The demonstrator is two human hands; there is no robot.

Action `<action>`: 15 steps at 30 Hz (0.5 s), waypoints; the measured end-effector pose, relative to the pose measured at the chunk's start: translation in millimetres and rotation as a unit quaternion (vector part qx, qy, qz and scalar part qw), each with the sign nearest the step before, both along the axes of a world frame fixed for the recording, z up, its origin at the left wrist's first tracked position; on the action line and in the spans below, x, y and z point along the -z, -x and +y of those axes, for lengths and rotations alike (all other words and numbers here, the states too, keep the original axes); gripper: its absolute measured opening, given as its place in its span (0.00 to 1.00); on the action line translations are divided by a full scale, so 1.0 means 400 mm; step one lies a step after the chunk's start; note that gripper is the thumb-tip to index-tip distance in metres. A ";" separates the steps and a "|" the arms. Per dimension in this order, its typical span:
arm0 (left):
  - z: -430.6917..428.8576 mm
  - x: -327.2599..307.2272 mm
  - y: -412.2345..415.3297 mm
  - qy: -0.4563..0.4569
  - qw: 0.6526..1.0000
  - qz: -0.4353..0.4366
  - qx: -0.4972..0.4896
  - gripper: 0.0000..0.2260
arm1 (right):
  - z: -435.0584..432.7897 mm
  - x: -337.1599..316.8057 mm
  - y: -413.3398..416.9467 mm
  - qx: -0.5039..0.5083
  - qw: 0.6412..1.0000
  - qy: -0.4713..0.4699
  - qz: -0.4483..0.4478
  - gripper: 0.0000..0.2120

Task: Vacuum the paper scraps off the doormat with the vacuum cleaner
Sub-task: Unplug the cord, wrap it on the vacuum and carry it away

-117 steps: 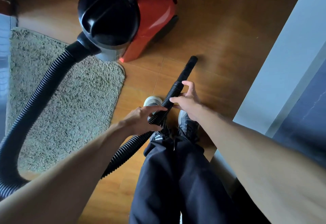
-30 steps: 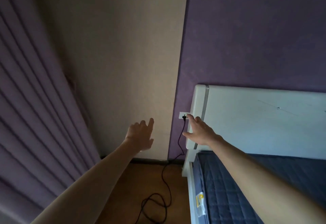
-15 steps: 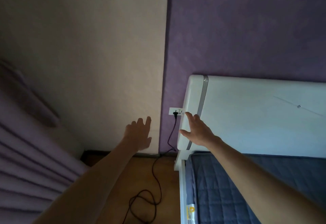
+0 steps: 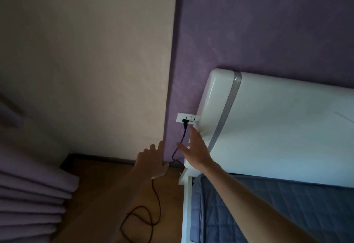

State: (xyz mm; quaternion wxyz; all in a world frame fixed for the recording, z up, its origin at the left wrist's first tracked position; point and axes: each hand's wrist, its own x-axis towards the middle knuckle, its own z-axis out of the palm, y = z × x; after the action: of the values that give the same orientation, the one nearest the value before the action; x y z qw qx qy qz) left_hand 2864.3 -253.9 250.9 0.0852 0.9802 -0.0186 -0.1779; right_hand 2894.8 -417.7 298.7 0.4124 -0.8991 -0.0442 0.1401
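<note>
- right hand (image 4: 193,152): stretched forward, flat, fingers straight and spread, clamped on nothing.
- just above its index fingertip: small black plug (image 4: 184,121), seated in white rectangular wall socket plate (image 4: 186,118); fingertip touching plug or not, cannot tell.
- left hand (image 4: 151,163): beside and a little below the right hand, fingers loosely straight and apart, holding nothing; raised at the corner of cream wall and purple wall, contact with wall not decidable.
- between the hands: thin black cord (image 4: 184,130), hanging from the plug, passing behind the left hand, looping on brown wooden floor (image 4: 95,185) below the left wrist.
- right of the right hand: white glossy padded headboard (image 4: 277,127), close to the palm; under that forearm, blue quilted bedcover (image 4: 268,214).
- far left of the left hand: purple pleated curtain (image 4: 28,195).
- vacuum cleaner, doormat, paper scraps: all out of frame; only the cord here, probably the vacuum cleaner's lead.
- step, as judged: sorting power at the socket before any vacuuming.
- to do it well: pinch the plug by its body, never the cord; push straight in, square to the plate, until flush.
- brace with the left hand on the wall if needed; keep fingertips off the pins.
- mind the floor loops when stepping back; easy to snag and yank the plug out.
</note>
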 end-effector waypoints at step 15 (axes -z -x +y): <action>-0.110 0.316 -0.080 0.447 0.875 0.015 -0.185 0.22 | 0.087 0.258 -0.155 0.201 0.962 -0.176 0.050 0.37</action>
State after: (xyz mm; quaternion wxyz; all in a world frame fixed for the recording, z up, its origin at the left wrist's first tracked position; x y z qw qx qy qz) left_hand 2896.1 -298.0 124.5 0.5460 0.8203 0.0867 -0.1463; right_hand 2957.0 -382.9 195.4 0.5855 -0.7945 0.1338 0.0894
